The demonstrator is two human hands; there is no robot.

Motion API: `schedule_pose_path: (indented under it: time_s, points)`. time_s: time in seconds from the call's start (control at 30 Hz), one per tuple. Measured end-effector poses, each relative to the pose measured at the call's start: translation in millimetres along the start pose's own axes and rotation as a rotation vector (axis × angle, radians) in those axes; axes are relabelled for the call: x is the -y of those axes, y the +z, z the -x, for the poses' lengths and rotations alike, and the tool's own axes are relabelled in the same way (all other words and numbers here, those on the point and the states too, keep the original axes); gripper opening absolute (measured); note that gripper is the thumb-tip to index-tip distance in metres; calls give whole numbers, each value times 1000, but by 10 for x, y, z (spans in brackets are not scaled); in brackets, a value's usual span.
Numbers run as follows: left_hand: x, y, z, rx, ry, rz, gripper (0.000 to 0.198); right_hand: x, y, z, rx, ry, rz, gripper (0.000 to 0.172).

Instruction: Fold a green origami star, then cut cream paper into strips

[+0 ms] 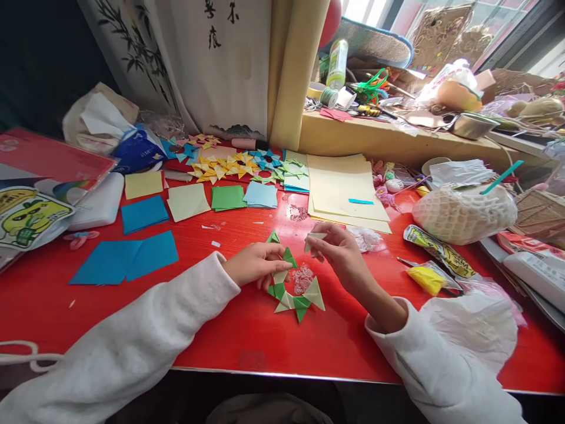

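Observation:
Between my hands is a partial ring of folded paper pieces [302, 306], green and pale cream in turn, with pointed tips. My left hand [260, 265] is closed on the ring's left side, thumb and fingers pinching a green folded piece [289, 257]. Another green piece [273, 237] pokes out behind those fingers. A little to the right and apart from the ring, my right hand [335, 247] pinches a small cream folded paper piece [315, 236] between thumb and fingertips. The lower curve of the ring hangs over or rests on the red table; which one, I cannot tell.
Paper stacks in blue [145, 214], cream [189, 202], green [228, 198] and light blue [260, 194] lie behind. Finished paper rings [225, 166] pile up at the back. Blue sheets [128, 257] lie left. Large cream sheets [339, 185] and a netted coconut [465, 213] are right.

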State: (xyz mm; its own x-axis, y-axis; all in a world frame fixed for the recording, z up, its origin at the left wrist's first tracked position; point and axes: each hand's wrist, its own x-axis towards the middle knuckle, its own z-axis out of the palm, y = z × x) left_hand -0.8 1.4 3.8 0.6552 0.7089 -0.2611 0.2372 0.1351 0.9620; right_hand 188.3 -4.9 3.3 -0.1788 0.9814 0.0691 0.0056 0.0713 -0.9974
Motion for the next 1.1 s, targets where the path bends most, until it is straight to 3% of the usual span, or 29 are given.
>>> schedule_pose_path:
  time_s: [0.17,0.33,0.6,0.73,0.97,1.1]
  points:
    - [23,-33,-23,-54,36,30,21,-4,-23,4,74,90,-110,29]
    - [3,-24,-7,-57,51,28,20,10,-53,22,140,123,-148,12]
    - [6,-27,-12,-51,73,9,21,70,-16,61,147,129,-91,14]
    - [0,-20,5,-77,116,-10,21,116,1,94,179,73,-100,36]
    - [-70,2,59,-159,211,31,15,218,-23,123,172,-19,-135,20]
    - [-81,7,65,-166,230,11,13,214,-70,103,133,-129,-96,25]
